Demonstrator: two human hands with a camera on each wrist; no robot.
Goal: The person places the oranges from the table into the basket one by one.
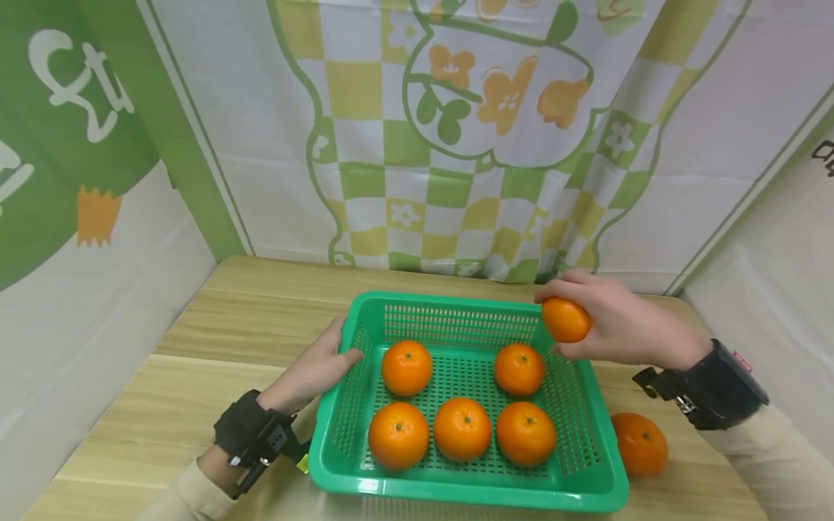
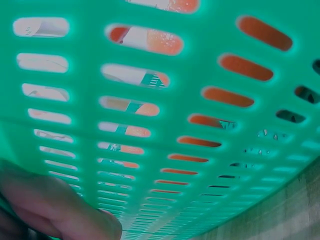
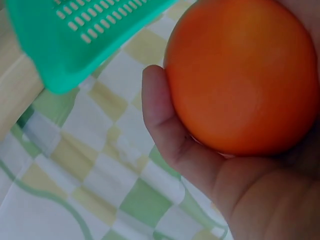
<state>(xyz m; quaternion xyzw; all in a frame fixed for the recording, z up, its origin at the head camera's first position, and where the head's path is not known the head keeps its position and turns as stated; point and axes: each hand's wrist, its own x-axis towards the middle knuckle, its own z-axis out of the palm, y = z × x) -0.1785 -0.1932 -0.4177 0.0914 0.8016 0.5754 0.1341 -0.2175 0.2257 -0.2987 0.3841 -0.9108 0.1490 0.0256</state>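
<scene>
A green plastic basket (image 1: pixel 469 490) with slotted walls stands on the wooden table, and several oranges (image 1: pixel 462 429) lie on its floor. My left hand (image 1: pixel 317 367) holds the basket's left rim, thumb over the inside and the other fingers outside the wall. Close up in the left wrist view, a finger (image 2: pixel 60 207) lies along the slotted wall (image 2: pixel 165 110). Above the basket's far right corner, my right hand (image 1: pixel 615 318) grips another orange (image 1: pixel 565 320). The right wrist view shows that orange (image 3: pixel 242 75) with fingers curled round it, apart from the basket.
One more orange (image 1: pixel 641 445) sits on the table outside the basket's right wall, below the right wrist. A checked curtain (image 1: pixel 456 181) hangs behind the table's far edge. Cloth panels (image 1: pixel 98 311) stand along the left and right sides.
</scene>
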